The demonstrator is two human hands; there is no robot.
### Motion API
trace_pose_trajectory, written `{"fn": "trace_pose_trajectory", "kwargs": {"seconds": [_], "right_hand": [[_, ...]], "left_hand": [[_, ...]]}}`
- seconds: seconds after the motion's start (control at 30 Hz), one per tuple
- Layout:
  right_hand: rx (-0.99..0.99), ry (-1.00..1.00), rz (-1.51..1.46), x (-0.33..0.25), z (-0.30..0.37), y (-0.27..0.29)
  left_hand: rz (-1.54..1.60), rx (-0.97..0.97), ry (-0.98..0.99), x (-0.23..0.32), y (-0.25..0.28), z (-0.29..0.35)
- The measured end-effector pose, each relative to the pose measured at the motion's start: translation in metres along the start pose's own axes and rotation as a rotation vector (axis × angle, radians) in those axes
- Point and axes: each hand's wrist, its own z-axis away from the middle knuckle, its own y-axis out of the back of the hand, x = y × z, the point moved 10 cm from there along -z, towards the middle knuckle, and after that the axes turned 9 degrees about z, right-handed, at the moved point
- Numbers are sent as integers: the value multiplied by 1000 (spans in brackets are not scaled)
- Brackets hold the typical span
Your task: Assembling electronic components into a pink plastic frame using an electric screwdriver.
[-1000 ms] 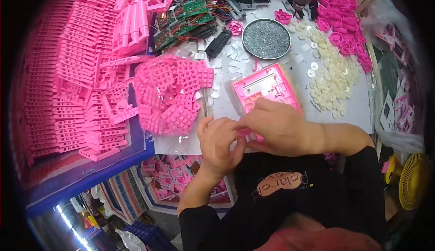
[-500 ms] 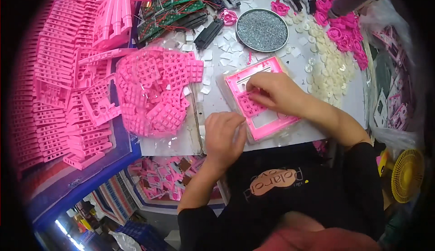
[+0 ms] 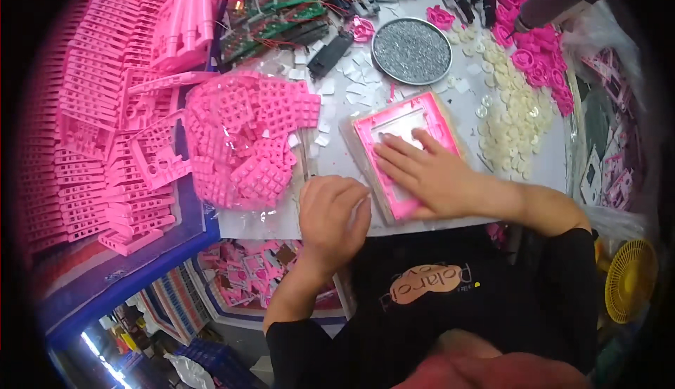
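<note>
My right hand (image 3: 430, 178) lies flat over a pink plastic casing (image 3: 373, 133), its fingers stretched out and spread. Beneath the palm, a pink button pad seen earlier in the casing is covered. The casing, a frame with a rectangular window, rests tilted on a wrapped block (image 3: 357, 151). My left hand (image 3: 329, 213) is at the table's front edge, left of the casing and apart from it. Its fingers curl inward toward the thumb; whatever they may hold is hidden.
A bag of pink button pads (image 3: 242, 136) lies at left beside stacked pink casings (image 3: 88, 129). Behind are circuit boards (image 3: 281, 20) and a round dish of small metal screws (image 3: 412, 50). Cream discs (image 3: 510, 108) lie at right, under a hanging dark tool (image 3: 555, 2).
My right hand has gone from pinching at the button pad to lying flat across the casing. My left hand has drawn slightly left, away from the casing's corner.
</note>
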Motion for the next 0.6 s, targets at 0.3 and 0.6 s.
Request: {"fn": "trace_pose_trajectory", "kwargs": {"seconds": [0.3,0.6], "right_hand": [[-187,16,135,-7,9,-6],[-136,4,59,-8,8,-12]], "left_hand": [[-324,-11,-64,-45,79,-168],[-565,-40,866,-314,24,-275]]}}
